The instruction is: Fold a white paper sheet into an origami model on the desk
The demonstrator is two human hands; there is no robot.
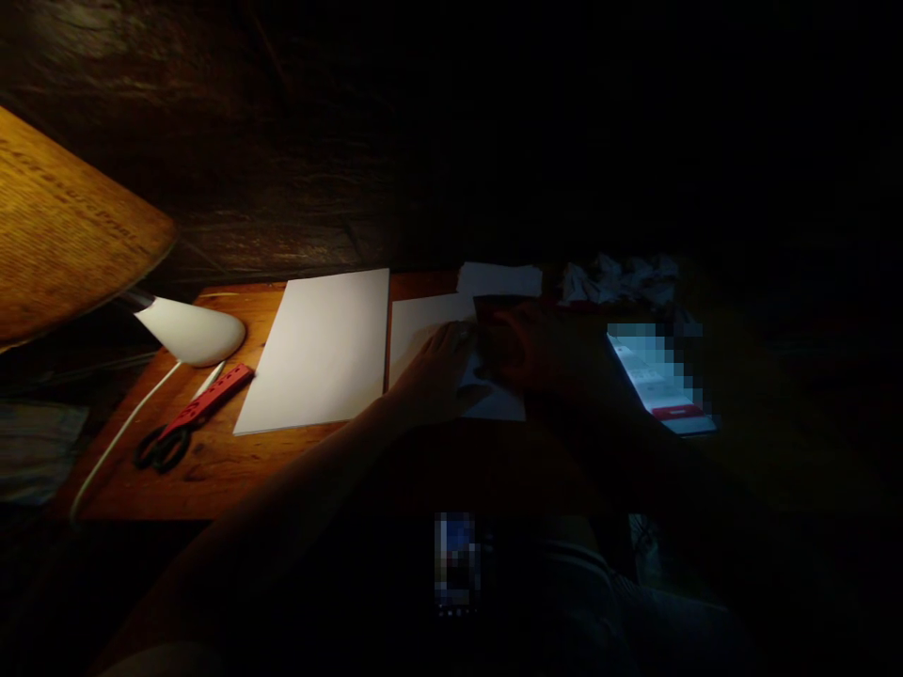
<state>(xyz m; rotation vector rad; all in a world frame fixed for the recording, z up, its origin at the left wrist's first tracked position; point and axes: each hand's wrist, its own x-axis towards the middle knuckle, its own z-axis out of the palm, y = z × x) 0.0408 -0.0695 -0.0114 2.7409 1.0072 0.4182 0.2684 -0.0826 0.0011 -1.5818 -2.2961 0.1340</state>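
Observation:
My left hand (438,371) lies on a white sheet of paper (416,320), its fingers stretched forward over the sheet. In deep shadow, my right hand (532,346) is at the right side of this sheet, beside a dark edge or flap. The right fingers are too dim to make out. Left of the hands lies a larger white stack or sheet of paper (317,357). Behind them is a small stack of white paper pieces (500,279).
A lit lamp with a yellow-brown shade (77,230) and white base (194,329) stands left. Black-handled scissors (164,448) lie by a red strip with holes (212,397). Several folded or crumpled papers (621,280) lie back right, behind a glowing screen (653,381).

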